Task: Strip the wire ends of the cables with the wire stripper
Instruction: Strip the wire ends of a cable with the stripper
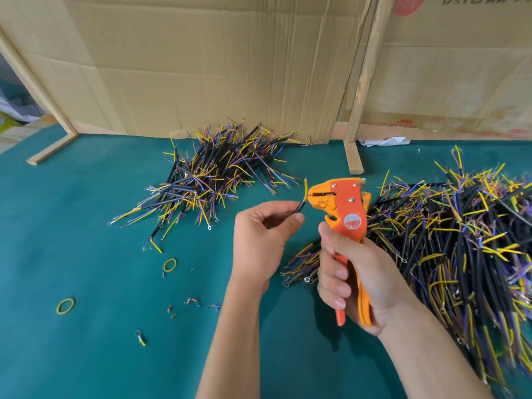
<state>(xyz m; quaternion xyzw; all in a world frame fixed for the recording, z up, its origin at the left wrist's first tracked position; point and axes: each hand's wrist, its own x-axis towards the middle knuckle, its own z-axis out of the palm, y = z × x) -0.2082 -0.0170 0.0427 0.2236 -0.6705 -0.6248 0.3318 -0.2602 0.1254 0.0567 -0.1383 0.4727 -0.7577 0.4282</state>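
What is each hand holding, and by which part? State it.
Left hand pinches a cable by its black sheath, just below the yellow wire. Right hand grips the wire stripper by its handles.

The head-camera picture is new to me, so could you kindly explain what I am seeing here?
There is no machine: the camera sits on a person's head and looks down at their two bare hands. The right hand grips an orange wire stripper by its handles. The left hand pinches one black cable in its fingers, its yellow wire end at the stripper's nose. On the green table lie a smaller pile of cables behind, a larger pile on the right, two rubber bands and insulation scraps. Cardboard stands behind.
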